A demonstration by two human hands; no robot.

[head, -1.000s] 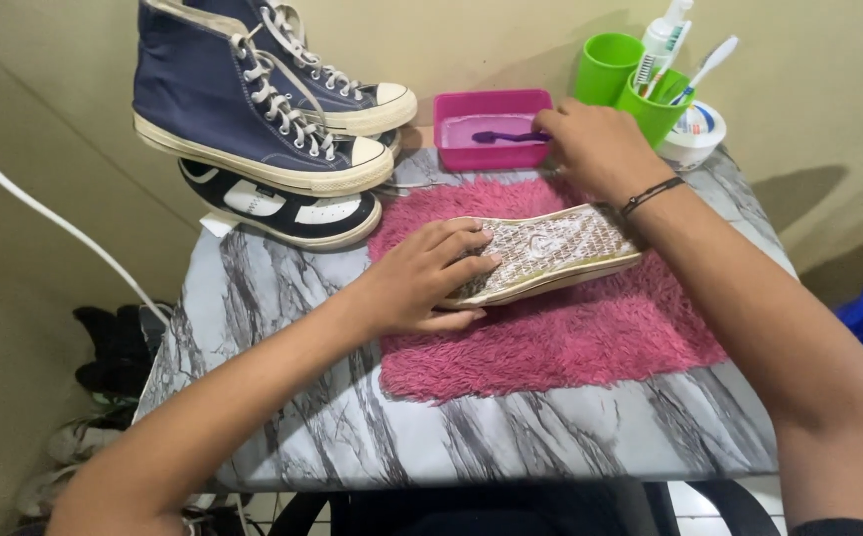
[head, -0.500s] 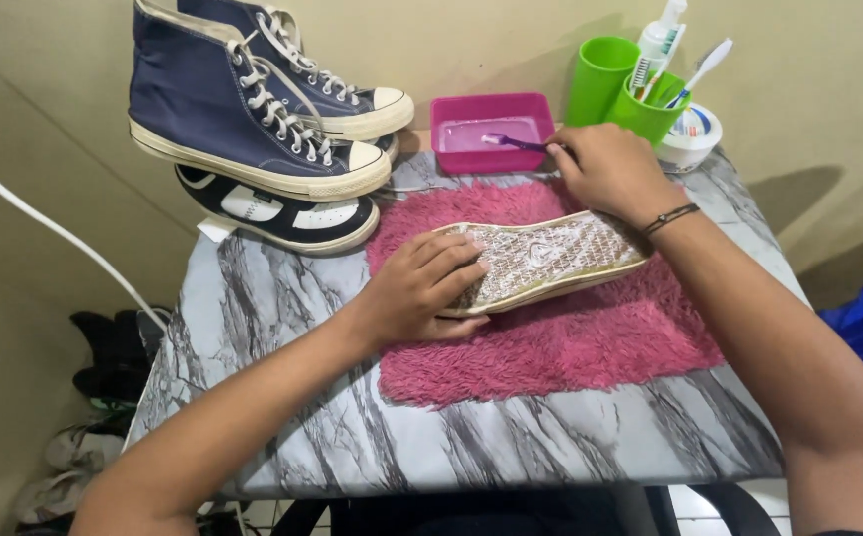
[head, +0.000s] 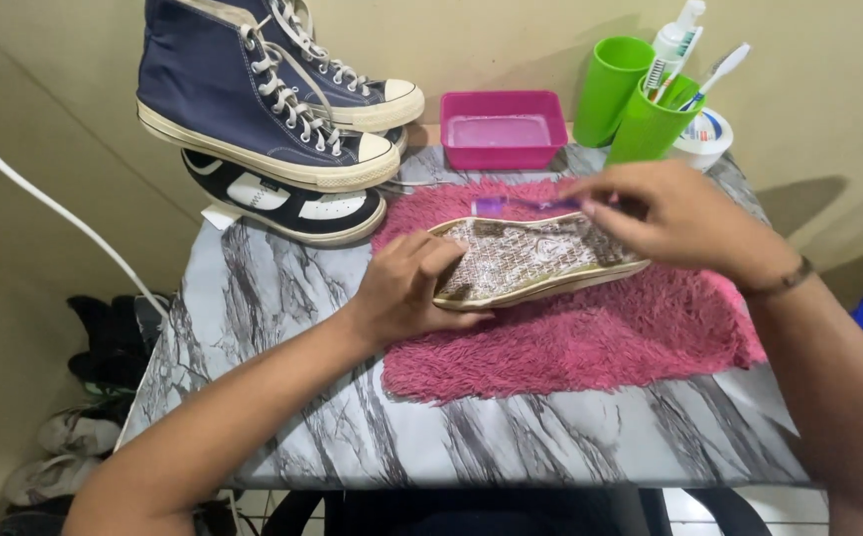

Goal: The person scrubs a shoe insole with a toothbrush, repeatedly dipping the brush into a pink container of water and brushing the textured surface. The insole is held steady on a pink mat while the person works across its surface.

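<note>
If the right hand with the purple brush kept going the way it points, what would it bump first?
The right hand points left, so the brush would probably meet the black-and-white shoe first, though depth is unclear.

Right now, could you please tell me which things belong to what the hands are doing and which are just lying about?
In use:
left hand steadying the upturned shoe
right hand holding the purple toothbrush
pink towel underneath
pink tray

Lying about:
navy high-tops
black shoe
green cups
</note>
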